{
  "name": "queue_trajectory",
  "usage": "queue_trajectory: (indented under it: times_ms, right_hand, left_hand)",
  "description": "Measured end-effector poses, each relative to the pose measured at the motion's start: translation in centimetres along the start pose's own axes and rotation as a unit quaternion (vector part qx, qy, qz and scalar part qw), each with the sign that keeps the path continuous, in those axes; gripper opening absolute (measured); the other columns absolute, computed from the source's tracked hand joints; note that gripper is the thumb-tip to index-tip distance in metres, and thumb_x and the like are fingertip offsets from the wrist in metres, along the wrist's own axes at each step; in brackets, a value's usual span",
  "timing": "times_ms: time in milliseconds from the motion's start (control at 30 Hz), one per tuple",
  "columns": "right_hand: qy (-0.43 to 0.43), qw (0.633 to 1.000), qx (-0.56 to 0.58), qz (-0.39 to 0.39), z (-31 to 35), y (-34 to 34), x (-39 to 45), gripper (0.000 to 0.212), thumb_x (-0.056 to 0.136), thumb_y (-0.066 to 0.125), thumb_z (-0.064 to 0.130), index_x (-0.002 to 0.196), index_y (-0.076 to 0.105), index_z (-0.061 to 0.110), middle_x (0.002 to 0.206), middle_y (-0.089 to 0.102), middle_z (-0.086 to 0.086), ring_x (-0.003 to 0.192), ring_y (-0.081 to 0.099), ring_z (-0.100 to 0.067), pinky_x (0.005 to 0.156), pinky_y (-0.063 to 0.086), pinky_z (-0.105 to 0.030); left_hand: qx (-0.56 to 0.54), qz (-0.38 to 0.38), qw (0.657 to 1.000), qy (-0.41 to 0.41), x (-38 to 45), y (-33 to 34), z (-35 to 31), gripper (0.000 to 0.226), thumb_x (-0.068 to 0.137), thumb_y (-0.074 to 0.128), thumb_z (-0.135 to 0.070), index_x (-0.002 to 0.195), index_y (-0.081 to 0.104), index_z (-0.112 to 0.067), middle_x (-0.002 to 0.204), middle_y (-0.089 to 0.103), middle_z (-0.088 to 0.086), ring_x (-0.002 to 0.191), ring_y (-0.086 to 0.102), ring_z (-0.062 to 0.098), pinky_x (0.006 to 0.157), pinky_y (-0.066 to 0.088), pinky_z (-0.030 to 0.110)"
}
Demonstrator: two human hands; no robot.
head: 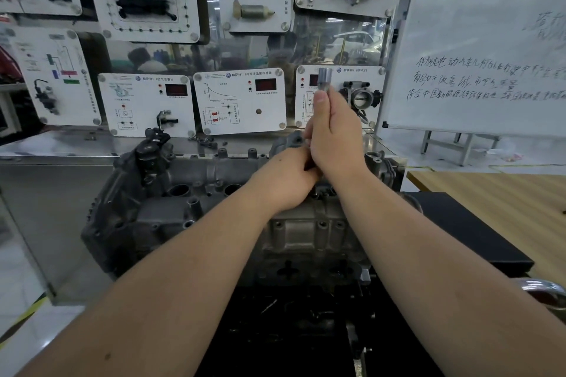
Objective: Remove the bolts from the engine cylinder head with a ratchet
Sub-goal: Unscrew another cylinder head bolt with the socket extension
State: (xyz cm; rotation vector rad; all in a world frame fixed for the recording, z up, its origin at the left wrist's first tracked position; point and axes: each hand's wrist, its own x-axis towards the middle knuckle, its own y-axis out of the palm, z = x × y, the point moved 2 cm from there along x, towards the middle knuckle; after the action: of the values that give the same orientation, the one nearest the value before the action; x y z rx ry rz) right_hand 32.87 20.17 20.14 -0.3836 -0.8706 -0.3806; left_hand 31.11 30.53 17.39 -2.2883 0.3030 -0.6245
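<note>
Right hand [332, 131]: fingers wrapped around a metal tool, apparently the ratchet, whose socket [323, 79] stands clear above the thumb.
Left hand [284, 180]: curled at the tool's lower end, over the cylinder head [190, 211]; what it grips is hidden.
Cylinder head: sits on the dark tabletop [477, 223], bolts [321, 224] visible along its near face.
Risk: the socket, if loosely seated on the drive, could drop into an open port.
Risk: a poorly seated socket may round a bolt.

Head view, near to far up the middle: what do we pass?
Cylinder head → left hand on it → right hand raised, gripping a tool → silver socket sticking up above its thumb → wall of white display panels.
</note>
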Motion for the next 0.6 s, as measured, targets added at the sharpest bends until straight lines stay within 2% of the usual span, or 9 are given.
queue_trajectory:
  times_ms: [67, 100, 167, 233, 333, 467, 567, 600]
  right_hand:
    - [0.012, 1.000, 0.018, -0.016, -0.1, 0.1, -0.2, 0.036, 0.109, 0.033, 0.033, 0.126, 0.053, 0.008, 0.060, 0.064, 0.012, 0.057, 0.061, -0.002, 0.059, 0.049, -0.024]
    - [0.010, 1.000, 0.019, -0.017, -0.1, 0.1, -0.4, 0.035, 0.109, 0.034, 0.033, 0.131, 0.050, 0.011, 0.063, 0.065, 0.012, 0.061, 0.063, -0.002, 0.060, 0.049, -0.023]
    - [-0.013, 1.000, -0.003, -0.004, 0.1, 0.2, -0.7, 0.028, 0.107, 0.041, 0.033, 0.125, 0.053, 0.015, 0.070, 0.066, 0.008, 0.068, 0.064, -0.005, 0.062, 0.049, -0.023]
    - [-0.036, 0.999, -0.036, 0.000, 0.4, 0.3, -0.9, 0.019, 0.106, 0.045, 0.031, 0.108, 0.056, 0.016, 0.074, 0.063, 0.008, 0.071, 0.062, -0.010, 0.062, 0.048, -0.028]
    - [-0.026, 0.998, -0.056, -0.016, 0.5, 0.5, -0.8, 0.021, 0.107, 0.040, 0.030, 0.095, 0.052, 0.018, 0.074, 0.062, 0.003, 0.068, 0.061, -0.015, 0.061, 0.049, -0.035]
    - [-0.012, 0.999, -0.043, -0.014, 0.4, 0.1, -1.0, 0.026, 0.108, 0.033, 0.030, 0.103, 0.053, 0.016, 0.072, 0.065, 0.000, 0.066, 0.064, -0.019, 0.066, 0.054, -0.045]
    - [-0.024, 0.999, -0.026, -0.010, 0.5, 0.2, -1.2, 0.026, 0.108, 0.036, 0.031, 0.118, 0.053, 0.015, 0.072, 0.065, 0.007, 0.067, 0.064, -0.008, 0.064, 0.054, -0.034]
    - [-0.031, 0.999, -0.028, -0.006, 0.5, 0.3, -1.2, 0.024, 0.107, 0.039, 0.033, 0.116, 0.053, 0.015, 0.073, 0.064, 0.009, 0.068, 0.062, -0.006, 0.063, 0.051, -0.031]
  left_hand:
    - [0.008, -0.018, 1.000, 0.010, 0.0, -0.1, 0.1, 0.019, 0.094, 0.056, -0.022, 0.087, 0.054, -0.040, 0.089, 0.069, -0.004, 0.081, 0.068, 0.018, 0.077, 0.057, 0.044]
    - [0.013, -0.028, 0.999, 0.007, 0.0, -0.1, 0.1, 0.023, 0.092, 0.057, -0.022, 0.083, 0.051, -0.042, 0.086, 0.067, -0.007, 0.080, 0.067, 0.017, 0.074, 0.057, 0.041]
    - [0.028, -0.048, 0.998, -0.004, 0.1, 0.0, 0.3, 0.026, 0.091, 0.058, -0.021, 0.079, 0.048, -0.042, 0.081, 0.064, -0.010, 0.075, 0.065, 0.014, 0.065, 0.053, 0.036]
    - [0.044, -0.058, 0.997, -0.014, 0.1, 0.0, 0.3, 0.024, 0.088, 0.057, -0.019, 0.078, 0.048, -0.039, 0.078, 0.063, -0.008, 0.070, 0.062, 0.014, 0.059, 0.048, 0.034]
    - [0.037, -0.044, 0.998, -0.013, 0.0, 0.0, 0.2, 0.025, 0.085, 0.054, -0.011, 0.075, 0.051, -0.034, 0.074, 0.062, -0.006, 0.066, 0.058, 0.014, 0.056, 0.044, 0.033]
    - [0.031, -0.024, 0.999, -0.004, -0.1, 0.0, 0.1, 0.027, 0.089, 0.051, -0.011, 0.077, 0.050, -0.035, 0.073, 0.062, -0.006, 0.058, 0.056, 0.007, 0.051, 0.037, 0.026]
    - [0.050, -0.045, 0.998, 0.001, -0.1, 0.0, 0.1, 0.029, 0.090, 0.052, -0.012, 0.078, 0.046, -0.038, 0.074, 0.059, -0.010, 0.060, 0.054, 0.006, 0.050, 0.036, 0.027]
    - [0.060, -0.054, 0.997, 0.003, 0.0, 0.0, 0.1, 0.029, 0.090, 0.053, -0.012, 0.080, 0.045, -0.038, 0.075, 0.058, -0.011, 0.063, 0.055, 0.008, 0.051, 0.037, 0.029]
